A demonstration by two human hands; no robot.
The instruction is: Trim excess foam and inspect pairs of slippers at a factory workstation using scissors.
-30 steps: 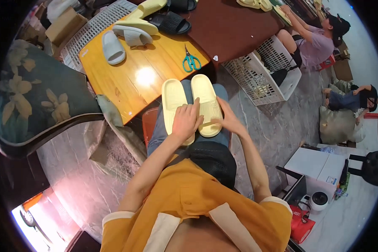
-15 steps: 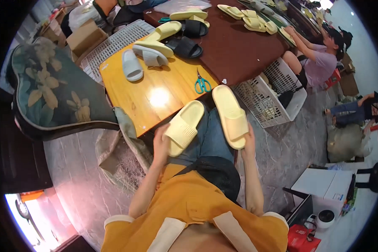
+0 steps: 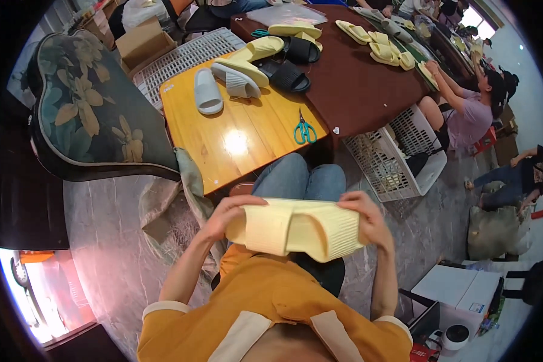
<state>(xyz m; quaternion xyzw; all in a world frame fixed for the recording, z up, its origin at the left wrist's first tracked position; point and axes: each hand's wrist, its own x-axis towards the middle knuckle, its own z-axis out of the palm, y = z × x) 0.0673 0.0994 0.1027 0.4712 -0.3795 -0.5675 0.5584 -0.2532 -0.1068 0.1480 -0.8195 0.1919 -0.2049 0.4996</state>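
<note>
Head view: your left hand (image 3: 229, 214) and right hand (image 3: 368, 218) each close around one end of a pale yellow slipper pair (image 3: 298, 228), held sole-out above your lap, long axis running left to right, scissors (image 3: 304, 130) on the table (image 3: 235, 145) beyond.

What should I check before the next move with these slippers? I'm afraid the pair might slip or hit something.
1. Left hand grips one end of the pale yellow slippers: ok.
2. Right hand grips the other end: ok.
3. Slippers overlap, ribbed straps toward the camera: ok.
4. Soles matched evenly: cannot tell, hidden.
5. Bare space on the wooden table ahead: ok.
6. Scissors lie apart from the hands: ok.
</note>
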